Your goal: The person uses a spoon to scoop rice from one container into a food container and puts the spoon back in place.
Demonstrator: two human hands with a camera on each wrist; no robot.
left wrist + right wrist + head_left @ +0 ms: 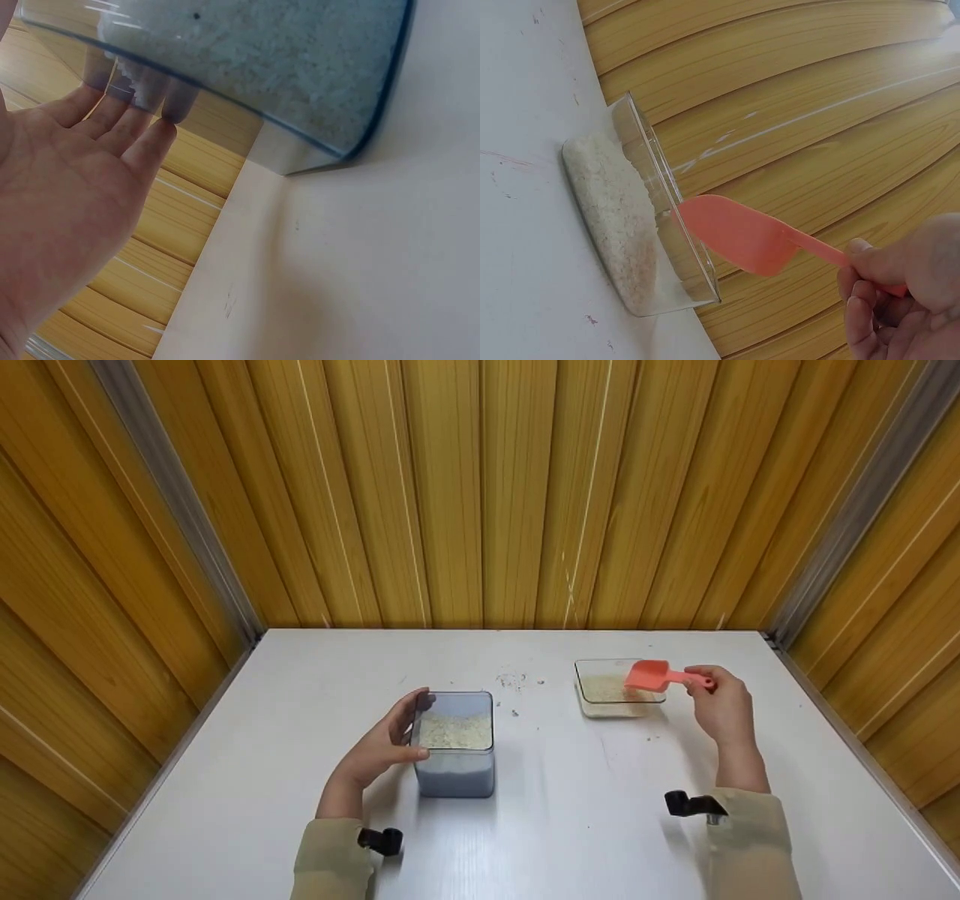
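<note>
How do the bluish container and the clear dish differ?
The bluish container is taller; the clear dish is shallower. The bluish container is tinted; the clear dish looks colourless. The left hand holds the bluish container, while no hand touches the clear dish. Both hold pale grains.

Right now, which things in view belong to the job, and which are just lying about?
Job:
coral scoop, held by right hand
shallow clear container of rice-like grains
taller bluish container, similar contents, held by left hand

Incidental:
dark specks on white tabletop
wooden-looking panels
</note>
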